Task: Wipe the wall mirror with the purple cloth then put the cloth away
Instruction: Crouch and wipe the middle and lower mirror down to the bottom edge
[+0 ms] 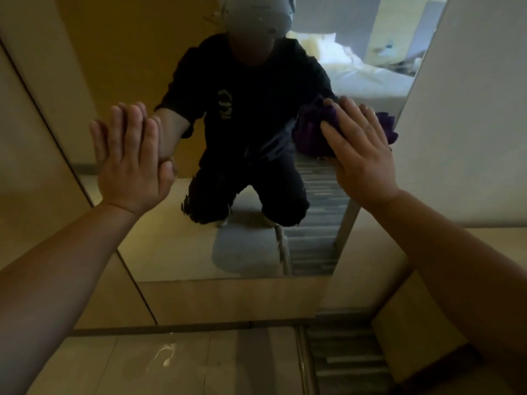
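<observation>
A tall wall mirror [176, 246] fills the middle of the head view and reflects a kneeling person in dark clothes. My right hand [359, 155] lies flat against the glass near the mirror's right edge, pressing the bunched purple cloth [310, 129] onto it. The cloth sticks out to the left of my fingers and a bit to the right. My left hand [131, 163] rests flat on the mirror's left side, fingers together, with nothing in it.
Wooden wall panels [42, 155] flank the mirror on the left, and a pale wall [467, 115] stands at the right. A wooden floor [182, 363] lies below, with a striped carpet strip [342, 357]. A white bed shows in the reflection.
</observation>
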Demonstrator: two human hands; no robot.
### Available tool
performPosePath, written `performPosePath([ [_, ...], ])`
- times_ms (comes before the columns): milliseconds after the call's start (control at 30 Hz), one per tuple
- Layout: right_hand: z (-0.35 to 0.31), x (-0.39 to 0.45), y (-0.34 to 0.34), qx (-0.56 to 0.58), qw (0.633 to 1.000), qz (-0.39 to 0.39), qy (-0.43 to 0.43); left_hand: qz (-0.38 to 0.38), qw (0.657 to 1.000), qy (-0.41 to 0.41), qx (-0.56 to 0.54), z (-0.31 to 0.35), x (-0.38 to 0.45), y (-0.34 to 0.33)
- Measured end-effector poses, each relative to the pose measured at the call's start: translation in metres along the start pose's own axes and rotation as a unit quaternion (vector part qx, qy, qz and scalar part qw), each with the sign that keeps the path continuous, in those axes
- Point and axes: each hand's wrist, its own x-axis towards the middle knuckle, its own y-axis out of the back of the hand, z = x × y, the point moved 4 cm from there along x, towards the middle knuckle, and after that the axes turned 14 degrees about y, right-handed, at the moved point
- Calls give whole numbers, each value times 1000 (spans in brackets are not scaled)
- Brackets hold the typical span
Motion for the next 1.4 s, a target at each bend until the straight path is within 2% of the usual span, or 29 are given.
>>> performPosePath([
  [200, -14, -18, -12, -15, 999, -24, -19, -50, 997, 40, -35, 21, -12, 6],
  [300, -14, -23, -12, -14, 1000, -25, -4, -25, 997, 56, -36, 33, -22, -2],
  [500, 7, -4, 0, -32, 998, 55, 8, 50, 998, 45, -1, 33, -23, -10],
  [600, 8, 1, -6, -45, 997, 57, -3, 45, 998, 43, -5, 32, -24, -10],
  [733, -23, -34, -21, -2, 999, 49, -1, 24, 998, 52, -2, 31, -23, -9],
  [800, -48, -70, -34, 28, 999, 22, 1, 26, 998, 54, 1, 30, -23, -9],
  [900, -88, -132, -56, 51, 997, -64, 7, 39, 998, 45, -2, 30, -23, -11],
  [1100, -141, -214, -87, 45, 981, -182, 49, 68, 997, 40, 7, 30, -26, -15],
  [1167, -154, -230, -92, 42, 975, -204, 73, 69, 997, 40, 11, 30, -26, -14],
  [1267, -160, -231, -90, 47, 973, -217, 59, 58, 997, 50, 12, 30, -24, -15],
  [1333, -147, -207, -76, 68, 979, -189, 27, 51, 997, 53, 5, 31, -24, -14],
  [1400, -115, -161, -54, 86, 991, -103, -8, 47, 997, 53, 7, 32, -25, -12],
])
